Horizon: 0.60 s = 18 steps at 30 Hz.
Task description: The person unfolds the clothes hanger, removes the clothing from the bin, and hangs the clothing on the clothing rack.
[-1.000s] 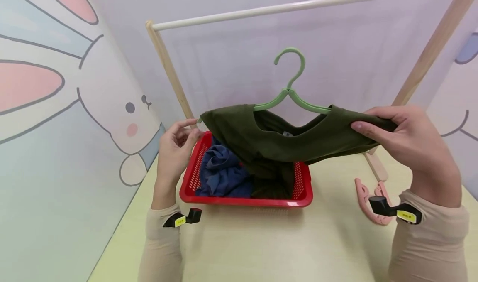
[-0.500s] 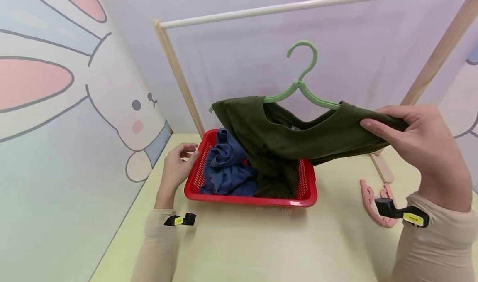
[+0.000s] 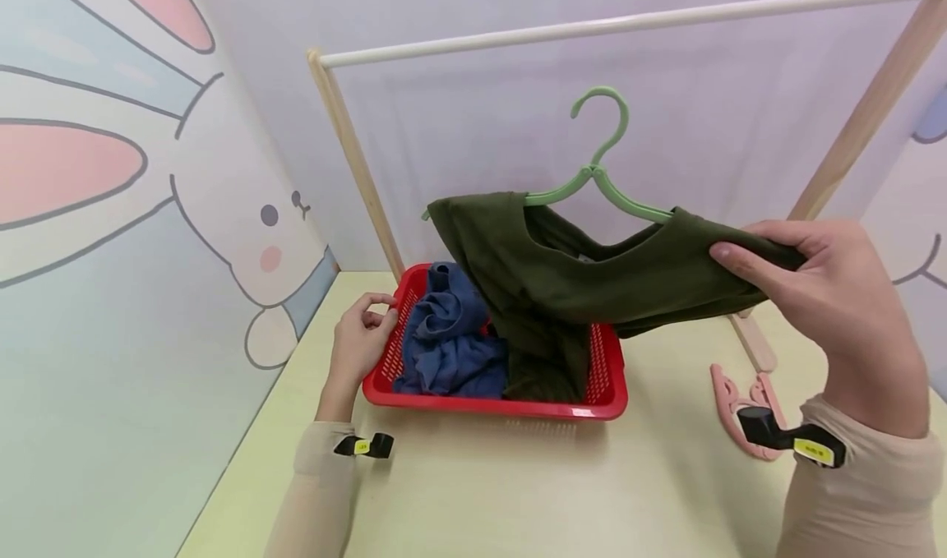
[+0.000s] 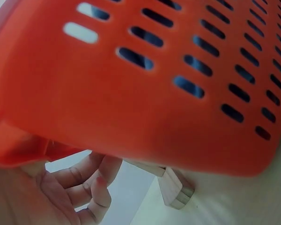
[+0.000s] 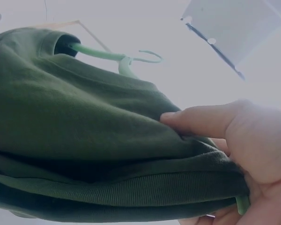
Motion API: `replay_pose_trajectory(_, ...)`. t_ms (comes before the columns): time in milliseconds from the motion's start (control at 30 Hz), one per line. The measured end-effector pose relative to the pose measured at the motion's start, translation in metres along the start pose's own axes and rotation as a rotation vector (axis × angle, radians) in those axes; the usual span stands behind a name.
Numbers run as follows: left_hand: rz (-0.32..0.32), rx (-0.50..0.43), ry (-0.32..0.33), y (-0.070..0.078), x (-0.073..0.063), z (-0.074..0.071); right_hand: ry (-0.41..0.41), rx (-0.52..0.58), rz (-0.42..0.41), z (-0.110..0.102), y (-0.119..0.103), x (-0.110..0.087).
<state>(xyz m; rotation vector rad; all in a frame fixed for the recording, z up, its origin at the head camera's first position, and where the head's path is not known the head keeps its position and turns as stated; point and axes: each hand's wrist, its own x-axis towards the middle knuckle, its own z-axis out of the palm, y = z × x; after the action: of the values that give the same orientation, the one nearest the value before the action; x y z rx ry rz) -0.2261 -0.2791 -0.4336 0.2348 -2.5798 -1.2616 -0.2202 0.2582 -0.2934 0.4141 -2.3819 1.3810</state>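
Observation:
My right hand [image 3: 836, 283] grips the shoulder end of a dark green T-shirt [image 3: 577, 283], thumb on the front. A light green folding hanger [image 3: 636, 205] sits inside the shirt, its hook upright above the neckline. One hanger tip shows beyond the far shoulder; the other tip [image 5: 242, 204] peeks out by my palm in the right wrist view. The shirt's lower part hangs into a red plastic basket [image 3: 488, 406]. My left hand [image 3: 360, 340] is beside the basket's left rim, fingers loosely bent and holding nothing. In the left wrist view the basket wall partly hides these fingers [image 4: 84, 185].
Blue clothing [image 3: 451, 336] lies bunched in the basket. Behind stands a rack with a white rail [image 3: 592, 28] and wooden posts [image 3: 355, 159]. A folded pink hanger [image 3: 732, 418] lies on the table [image 3: 503, 492] at right. A wall with a rabbit picture [image 3: 244, 213] borders the left.
My left hand has come away from the shirt's left shoulder and dropped to the basket's left rim. The right hand still holds the other shoulder, and the view has shifted slightly.

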Motion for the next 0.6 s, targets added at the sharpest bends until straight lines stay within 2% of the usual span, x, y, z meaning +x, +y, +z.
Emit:
replay_pose_trajectory(400,-0.029,-0.03,-0.023,0.002,0.002,0.009,0.176,-0.039,0.093,-0.009,-0.008,-0.012)
replay_pose_trajectory(600,-0.021,-0.031,-0.027,0.003,0.003,0.009,0.274,-0.052,0.13,-0.026,-0.012,-0.007)
